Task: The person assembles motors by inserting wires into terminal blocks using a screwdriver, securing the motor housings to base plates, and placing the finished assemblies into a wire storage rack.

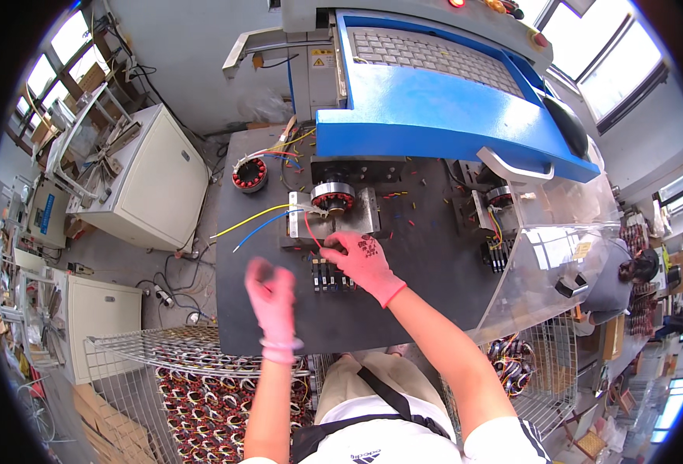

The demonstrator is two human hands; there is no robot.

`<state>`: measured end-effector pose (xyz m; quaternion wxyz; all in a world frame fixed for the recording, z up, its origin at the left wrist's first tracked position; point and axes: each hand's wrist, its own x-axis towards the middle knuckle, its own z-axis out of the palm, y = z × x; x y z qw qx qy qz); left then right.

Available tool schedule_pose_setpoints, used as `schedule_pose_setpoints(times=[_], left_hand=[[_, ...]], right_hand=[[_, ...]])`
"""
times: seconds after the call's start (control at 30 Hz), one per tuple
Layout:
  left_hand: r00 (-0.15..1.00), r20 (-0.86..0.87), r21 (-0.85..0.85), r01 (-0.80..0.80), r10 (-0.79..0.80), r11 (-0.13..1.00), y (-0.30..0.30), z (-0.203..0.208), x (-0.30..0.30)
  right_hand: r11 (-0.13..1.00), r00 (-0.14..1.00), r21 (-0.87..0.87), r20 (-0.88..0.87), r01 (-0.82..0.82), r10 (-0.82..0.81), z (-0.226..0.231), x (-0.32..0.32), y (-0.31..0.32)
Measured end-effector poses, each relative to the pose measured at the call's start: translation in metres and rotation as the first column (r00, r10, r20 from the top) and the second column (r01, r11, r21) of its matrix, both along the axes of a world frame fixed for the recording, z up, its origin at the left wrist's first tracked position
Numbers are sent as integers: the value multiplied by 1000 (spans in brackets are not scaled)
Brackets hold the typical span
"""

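1. I have the right hand (362,264), in a pink glove, reaching in from the lower right, thumb and forefinger pinching the red wire (310,227) near its lower end.
2. That wire is on the counter's (426,290) near side of the wound stator (334,199), which sits in a metal fixture (369,214). Its long axis runs from the stator's lower left edge toward me, bending slightly right into the fingertips.
3. So the stator lies straight ahead of the right hand, beyond it, and the right is clearly the nearer of the two.
4. I see the left hand (272,300) lower and to the left, apart from the red wire. It is blurred; the fingers look curled, but I cannot tell whether they grip anything.
5. Ahead and left of it are the free ends of the blue wire (258,227) and the yellow wire (252,220), both slanting out leftward from the stator.
6. Between the hands I make out a row of small black blocks (327,275), partly covered by the right hand.
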<state>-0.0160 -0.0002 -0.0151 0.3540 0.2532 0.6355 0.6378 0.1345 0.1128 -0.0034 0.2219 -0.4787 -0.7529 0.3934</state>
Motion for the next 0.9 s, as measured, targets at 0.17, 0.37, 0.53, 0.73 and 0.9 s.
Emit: schedule_pose_setpoints(times=[0.17,0.37,0.53,0.73,0.9], left_hand=[[927,373,375,-117,-34,920,39,45,-24],[949,-3,264,304,-314,916,-20,31,13],[974,81,165,197,-212,966,-30,10,25],[887,399,182,-325,233,928,25,22,-15],[902,431,363,-144,-29,920,34,44,-31]], right_hand=[[687,806,-685,-537,-244,-250,25,-33,-6],[718,848,-638,-515,-279,-128,29,-25,8],[786,940,-599,-334,-156,-68,19,-14,11],[575,789,-764,-532,-293,-306,16,-56,9],[512,702,-783,-583,-352,-410,15,-90,10]])
